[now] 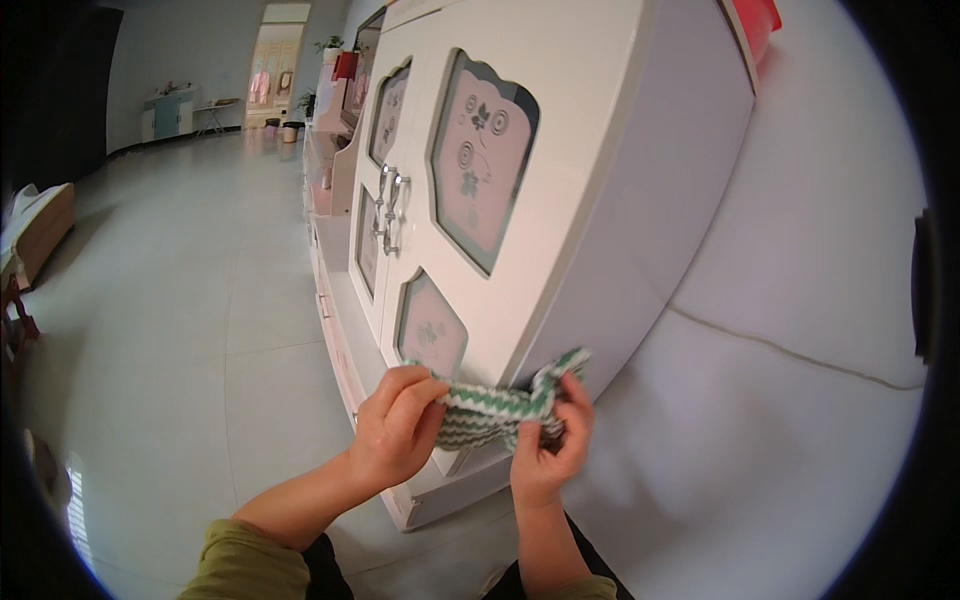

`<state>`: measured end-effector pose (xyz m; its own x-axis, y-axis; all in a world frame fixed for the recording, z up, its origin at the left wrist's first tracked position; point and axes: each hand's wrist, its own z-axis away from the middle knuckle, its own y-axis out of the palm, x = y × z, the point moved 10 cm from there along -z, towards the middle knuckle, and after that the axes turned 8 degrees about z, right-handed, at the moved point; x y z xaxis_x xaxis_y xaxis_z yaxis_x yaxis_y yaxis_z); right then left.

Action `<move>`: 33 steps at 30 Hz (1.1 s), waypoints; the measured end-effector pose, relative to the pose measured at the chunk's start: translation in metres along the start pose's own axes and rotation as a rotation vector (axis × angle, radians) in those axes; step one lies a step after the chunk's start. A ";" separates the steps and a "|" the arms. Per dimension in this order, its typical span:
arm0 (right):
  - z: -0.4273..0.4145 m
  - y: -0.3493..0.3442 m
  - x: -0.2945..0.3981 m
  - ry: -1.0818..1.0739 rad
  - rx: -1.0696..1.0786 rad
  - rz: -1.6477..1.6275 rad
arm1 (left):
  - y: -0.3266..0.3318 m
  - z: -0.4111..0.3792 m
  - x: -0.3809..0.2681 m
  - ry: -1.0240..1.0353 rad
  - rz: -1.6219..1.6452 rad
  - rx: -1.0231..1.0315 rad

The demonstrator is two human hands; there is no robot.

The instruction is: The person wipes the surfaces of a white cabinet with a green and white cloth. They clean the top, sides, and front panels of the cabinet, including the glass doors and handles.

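A green and white striped cloth (487,412) is stretched between my two hands, in front of the lower corner of a white cabinet (570,172). My left hand (394,427) pinches its left end between thumb and fingers. On the other side my right hand (551,442) grips the cloth's bunched right end, with a fold sticking up above the fingers. Part of the cabinet's lower front is hidden behind the cloth and hands. I cannot tell whether the cloth touches the cabinet.
Metal handles (390,210) stick out from the cabinet's glass-paned doors. A cable (787,351) runs along the white wall at right. A red object (757,26) rests on the cabinet top. Tiled floor (187,300) stretches left, past a wooden-sided piece of furniture (37,232).
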<state>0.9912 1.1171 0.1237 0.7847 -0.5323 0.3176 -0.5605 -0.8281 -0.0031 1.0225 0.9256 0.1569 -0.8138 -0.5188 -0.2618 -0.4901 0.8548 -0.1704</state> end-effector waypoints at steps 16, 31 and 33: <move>0.075 0.037 -0.014 -0.202 0.153 0.306 | 0.077 0.109 0.011 0.339 0.131 0.190; -0.050 0.038 0.030 -0.424 0.032 0.235 | 0.066 0.029 0.016 0.202 0.145 -0.106; -0.028 0.034 0.016 -0.364 0.018 0.230 | 0.069 0.030 0.011 0.246 0.088 -0.060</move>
<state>0.9768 1.0853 0.1556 0.6842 -0.7277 -0.0482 -0.7293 -0.6822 -0.0523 0.9889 0.9782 0.1135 -0.9018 -0.4308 -0.0334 -0.4260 0.8993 -0.0987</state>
